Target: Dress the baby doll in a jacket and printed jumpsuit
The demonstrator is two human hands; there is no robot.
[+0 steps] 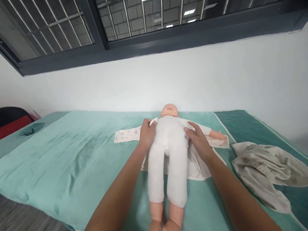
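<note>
A baby doll [170, 135] with a white cloth body lies on its back, head toward the wall and feet toward me. Under it a light printed baby shirt [198, 166] is spread, its sleeves out to both sides. My left hand [147, 132] is closed at the doll's left-side arm in view; most of that arm is hidden behind my fingers. On the other side, my right hand [198, 138] touches the doll's torso, fingers apart. The doll's other arm stretches out over the shirt's right sleeve [218, 143].
Crumpled printed baby clothing [265, 168] lies at the right. A green sheet [68, 154] covers the bed, which meets a white wall [131, 85] below a barred window. A black and red item [10, 123] is at the far left.
</note>
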